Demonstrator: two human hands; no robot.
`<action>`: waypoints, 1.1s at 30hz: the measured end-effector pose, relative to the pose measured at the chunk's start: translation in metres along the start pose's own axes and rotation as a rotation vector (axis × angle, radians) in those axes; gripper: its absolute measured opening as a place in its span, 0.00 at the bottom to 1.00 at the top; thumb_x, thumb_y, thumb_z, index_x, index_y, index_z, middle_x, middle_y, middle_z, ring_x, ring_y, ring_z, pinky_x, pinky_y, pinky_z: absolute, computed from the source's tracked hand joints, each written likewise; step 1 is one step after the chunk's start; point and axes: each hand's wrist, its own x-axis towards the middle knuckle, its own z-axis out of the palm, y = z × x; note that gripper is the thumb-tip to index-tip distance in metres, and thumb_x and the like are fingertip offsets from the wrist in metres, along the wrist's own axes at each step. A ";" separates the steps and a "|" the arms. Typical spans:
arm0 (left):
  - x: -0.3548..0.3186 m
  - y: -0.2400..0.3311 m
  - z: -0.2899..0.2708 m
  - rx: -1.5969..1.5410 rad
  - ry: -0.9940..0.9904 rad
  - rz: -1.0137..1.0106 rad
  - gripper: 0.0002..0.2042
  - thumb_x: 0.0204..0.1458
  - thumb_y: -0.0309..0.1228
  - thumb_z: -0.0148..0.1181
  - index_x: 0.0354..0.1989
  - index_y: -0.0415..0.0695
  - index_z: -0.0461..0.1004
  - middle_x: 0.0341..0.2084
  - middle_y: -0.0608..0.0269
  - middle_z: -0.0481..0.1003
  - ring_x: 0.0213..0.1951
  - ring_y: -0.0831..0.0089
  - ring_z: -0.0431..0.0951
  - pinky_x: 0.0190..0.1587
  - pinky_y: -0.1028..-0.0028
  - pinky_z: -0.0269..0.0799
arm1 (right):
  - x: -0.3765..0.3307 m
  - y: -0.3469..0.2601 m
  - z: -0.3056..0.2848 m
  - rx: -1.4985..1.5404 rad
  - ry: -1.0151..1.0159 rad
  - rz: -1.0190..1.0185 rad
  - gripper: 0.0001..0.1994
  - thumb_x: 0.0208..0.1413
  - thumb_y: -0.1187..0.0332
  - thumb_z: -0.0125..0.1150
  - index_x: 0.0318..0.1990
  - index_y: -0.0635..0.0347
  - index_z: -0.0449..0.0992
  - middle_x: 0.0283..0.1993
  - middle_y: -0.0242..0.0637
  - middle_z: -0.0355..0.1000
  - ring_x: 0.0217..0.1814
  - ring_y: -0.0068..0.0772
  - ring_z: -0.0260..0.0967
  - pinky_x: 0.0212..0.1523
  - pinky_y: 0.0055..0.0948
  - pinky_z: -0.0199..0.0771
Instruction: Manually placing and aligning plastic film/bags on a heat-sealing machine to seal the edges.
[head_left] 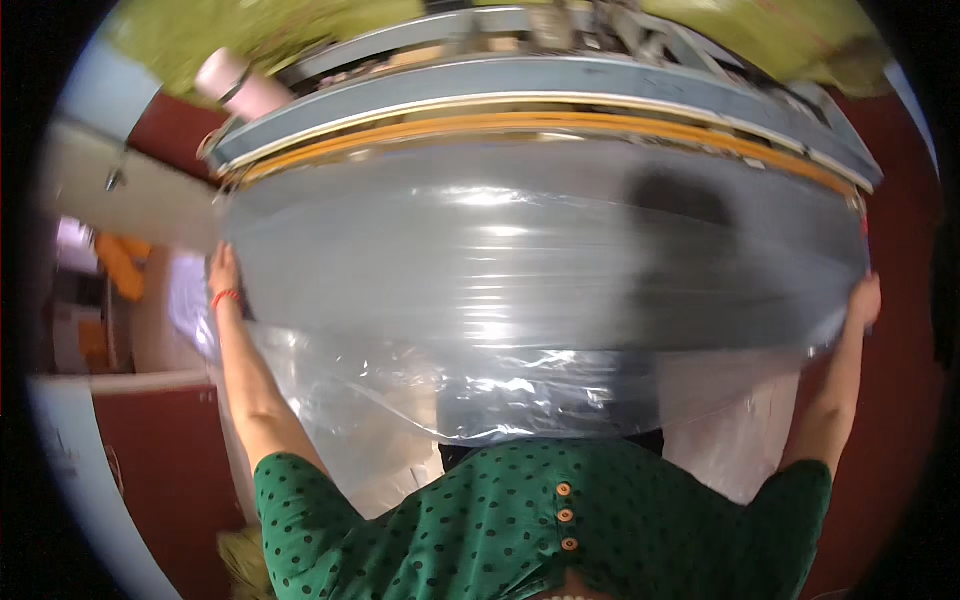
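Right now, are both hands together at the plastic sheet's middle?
No, the left hand is at the left edge of the plastic sheet, and the right hand at its right edge.

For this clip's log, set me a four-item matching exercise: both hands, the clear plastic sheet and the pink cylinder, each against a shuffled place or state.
1. Left hand
2. Right hand
3. Clear plastic sheet
4. Pink cylinder

A. Ringed by a dark band
B. At the sheet's right edge
C. Spread out between both hands
D. Just beyond a red bracelet

Pairs: 1-D, 2-B, 3-C, 4-A
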 end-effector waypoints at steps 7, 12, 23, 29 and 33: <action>-0.023 0.138 0.015 -0.332 0.479 0.274 0.15 0.54 0.36 0.44 0.37 0.35 0.71 0.33 0.58 0.74 0.35 0.71 0.72 0.38 0.72 0.67 | -0.051 -0.063 -0.068 0.067 0.124 -0.054 0.15 0.52 0.62 0.39 0.37 0.57 0.71 0.36 0.45 0.71 0.40 0.47 0.70 0.39 0.42 0.69; -0.262 0.424 0.004 -1.014 -0.474 0.572 0.12 0.53 0.34 0.47 0.37 0.38 0.71 0.35 0.60 0.72 0.39 0.77 0.69 0.42 0.76 0.62 | -0.037 -0.048 -0.057 0.143 0.125 -0.070 0.14 0.53 0.61 0.41 0.34 0.61 0.71 0.33 0.48 0.71 0.38 0.46 0.70 0.38 0.41 0.68; -0.605 0.633 0.093 -0.434 -1.602 1.108 0.37 0.43 0.42 0.59 0.56 0.32 0.49 0.55 0.42 0.53 0.58 0.57 0.52 0.58 0.66 0.47 | -0.038 -0.038 -0.045 0.244 0.138 -0.030 0.13 0.52 0.62 0.43 0.33 0.62 0.69 0.30 0.47 0.72 0.35 0.45 0.71 0.36 0.41 0.68; -0.641 0.618 0.143 -0.537 -2.229 1.156 0.22 0.46 0.34 0.56 0.50 0.38 0.63 0.41 0.49 0.70 0.42 0.66 0.71 0.47 0.73 0.63 | -0.032 -0.035 -0.044 0.275 0.092 0.000 0.13 0.53 0.60 0.44 0.32 0.62 0.69 0.30 0.47 0.71 0.36 0.48 0.69 0.36 0.43 0.67; -0.577 0.583 0.035 -0.740 -2.424 1.355 0.11 0.49 0.30 0.53 0.39 0.39 0.71 0.35 0.56 0.73 0.37 0.69 0.73 0.40 0.71 0.67 | -0.026 -0.026 -0.049 0.277 0.003 -0.038 0.15 0.53 0.57 0.43 0.36 0.59 0.70 0.35 0.47 0.70 0.40 0.48 0.67 0.39 0.43 0.66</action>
